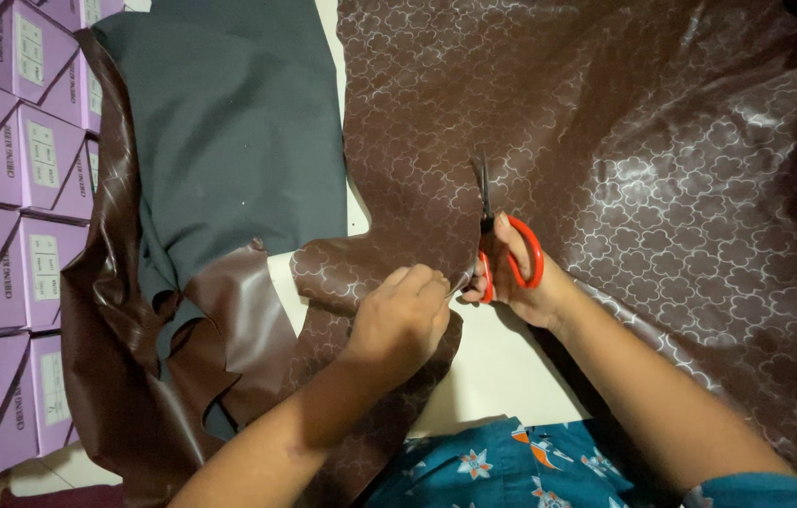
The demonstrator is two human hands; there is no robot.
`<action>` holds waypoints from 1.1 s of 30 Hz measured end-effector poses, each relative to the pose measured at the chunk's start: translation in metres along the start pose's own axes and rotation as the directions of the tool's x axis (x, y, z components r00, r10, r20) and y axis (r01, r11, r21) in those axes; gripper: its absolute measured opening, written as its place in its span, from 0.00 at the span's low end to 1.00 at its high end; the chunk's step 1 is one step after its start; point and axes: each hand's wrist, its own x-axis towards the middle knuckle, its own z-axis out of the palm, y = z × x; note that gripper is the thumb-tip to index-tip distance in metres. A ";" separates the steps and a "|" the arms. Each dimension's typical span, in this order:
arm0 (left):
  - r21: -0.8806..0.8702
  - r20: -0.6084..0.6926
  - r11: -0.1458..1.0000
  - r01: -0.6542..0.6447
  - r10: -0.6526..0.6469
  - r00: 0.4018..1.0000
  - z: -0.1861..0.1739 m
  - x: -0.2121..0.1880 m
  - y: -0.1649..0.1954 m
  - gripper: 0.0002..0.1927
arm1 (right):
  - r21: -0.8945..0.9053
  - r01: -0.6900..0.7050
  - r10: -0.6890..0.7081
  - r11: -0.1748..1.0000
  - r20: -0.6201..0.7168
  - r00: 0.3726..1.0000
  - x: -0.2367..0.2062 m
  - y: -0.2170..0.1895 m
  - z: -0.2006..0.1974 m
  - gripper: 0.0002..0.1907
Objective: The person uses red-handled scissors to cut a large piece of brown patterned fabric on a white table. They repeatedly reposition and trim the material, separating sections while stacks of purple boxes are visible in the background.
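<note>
Purple boxes (3, 188) are sitting stacked at the far left, beside a dark grey cloth (229, 132). The left hand (403, 315) is pinching the cut edge of the brown patterned sheet (662, 160) lying across the white counter (497, 367). Just right, the right hand (526, 282) is gripping red-handled scissors (497, 235), blades pointing away into the sheet.

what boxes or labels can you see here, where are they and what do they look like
Purple boxes: stacked in rows along the left edge, beside the brown sheet; rectangular cartons, lilac with darker purple edges.
White labels: one on the end face of each box; small upright rectangles with dark print, too small to make out.
No signs or screens in view.
</note>
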 end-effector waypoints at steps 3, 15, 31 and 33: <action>-0.011 0.012 1.000 0.001 -0.001 1.000 -0.001 0.000 0.001 0.08 | 0.068 0.028 -0.028 0.997 -0.005 1.000 0.000 0.008 0.002 0.32; -0.020 0.014 1.000 -0.008 0.008 1.000 -0.004 0.002 0.003 0.07 | 0.141 0.102 -0.093 0.985 -0.071 0.993 -0.001 0.020 0.013 0.30; -0.044 0.013 0.999 0.001 0.000 1.000 0.002 0.001 0.001 0.06 | 0.108 0.057 -0.026 0.992 -0.271 0.962 -0.001 0.019 0.024 0.28; -0.012 0.112 0.997 0.076 -0.074 0.991 0.003 0.006 -0.004 0.04 | 0.078 0.043 -0.024 0.996 -0.236 0.971 0.001 0.018 0.013 0.29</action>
